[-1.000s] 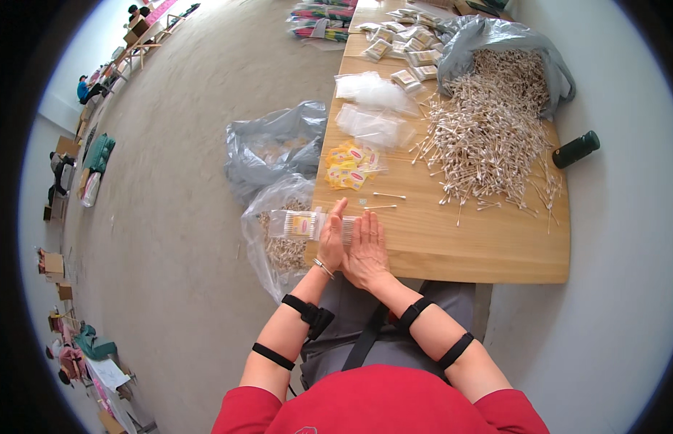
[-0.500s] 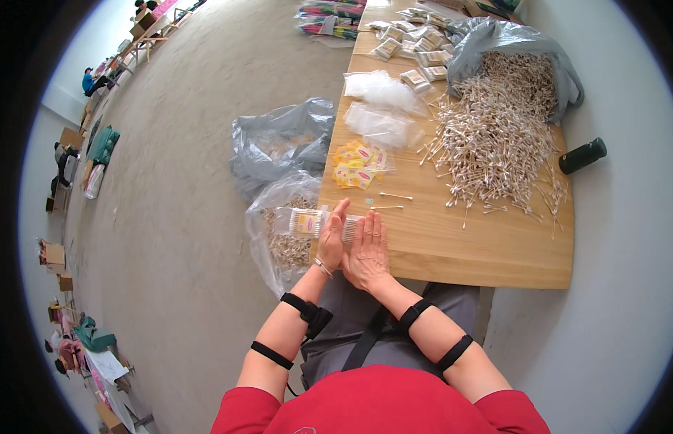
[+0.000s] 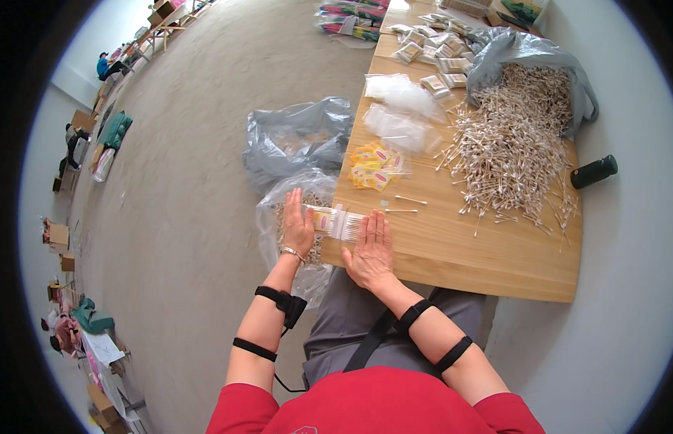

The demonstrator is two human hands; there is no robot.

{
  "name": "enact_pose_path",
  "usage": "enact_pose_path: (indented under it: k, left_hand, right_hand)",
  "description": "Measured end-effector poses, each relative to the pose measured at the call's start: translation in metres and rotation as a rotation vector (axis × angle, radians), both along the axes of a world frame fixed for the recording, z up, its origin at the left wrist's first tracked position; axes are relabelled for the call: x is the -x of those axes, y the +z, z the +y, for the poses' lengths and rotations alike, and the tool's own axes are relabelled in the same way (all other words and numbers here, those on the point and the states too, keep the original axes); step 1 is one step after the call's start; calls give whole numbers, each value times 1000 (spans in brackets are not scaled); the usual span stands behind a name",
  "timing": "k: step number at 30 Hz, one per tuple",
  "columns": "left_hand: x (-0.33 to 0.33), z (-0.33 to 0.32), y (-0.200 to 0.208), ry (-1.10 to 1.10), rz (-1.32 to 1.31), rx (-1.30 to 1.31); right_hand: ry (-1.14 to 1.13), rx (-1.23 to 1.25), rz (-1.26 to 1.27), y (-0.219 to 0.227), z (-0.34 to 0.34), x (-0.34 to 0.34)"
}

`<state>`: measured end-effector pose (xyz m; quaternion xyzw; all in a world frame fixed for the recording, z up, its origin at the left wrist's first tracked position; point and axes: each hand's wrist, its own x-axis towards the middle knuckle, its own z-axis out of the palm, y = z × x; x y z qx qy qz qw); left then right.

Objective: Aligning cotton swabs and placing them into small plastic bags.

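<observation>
A small clear bag of cotton swabs [image 3: 341,223], with a yellow label card at its left end, lies across the table's left edge between my two hands. My left hand [image 3: 298,226] is upright past that edge, fingers stretched, its thumb side against the bag's left end. My right hand [image 3: 370,253] rests flat by the right end, fingers straight and spread a little, fingertips touching the bag. Two loose cotton swabs [image 3: 401,210] lie just beyond my right fingertips. Farther up are yellow label cards [image 3: 376,165] and stacks of empty clear bags [image 3: 401,130].
A big heap of cotton swabs [image 3: 513,145] spills from a grey plastic bag [image 3: 582,87] at the right. Filled packets [image 3: 438,50] pile up at the far end. A dark green bottle [image 3: 594,172] lies near the wall. Open plastic bags [image 3: 297,141] stand left of the table.
My left hand has moved left, from the middle of the bag to its left end, so more of the bag shows. My right hand stays near the right end.
</observation>
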<state>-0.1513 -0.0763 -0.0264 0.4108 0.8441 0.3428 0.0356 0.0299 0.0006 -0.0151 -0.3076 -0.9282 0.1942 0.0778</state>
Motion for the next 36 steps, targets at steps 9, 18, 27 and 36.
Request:
enact_pose_path:
  k: [9, 18, 27, 36]
  left_hand:
    - [15, 4, -43, -61, -869, -207]
    - [12, 7, -36, -85, -1192, -371]
    - [11, 7, -21, -85, -1163, -366]
    - [19, 2, -21, -173, -1174, -340]
  right_hand:
    - [12, 16, 7, 1, -8, 15]
    - [22, 15, 26, -2, -15, 36]
    - [-9, 115, 107, -2, -17, 48]
    - [-151, 574, 761, -4, 5, 65]
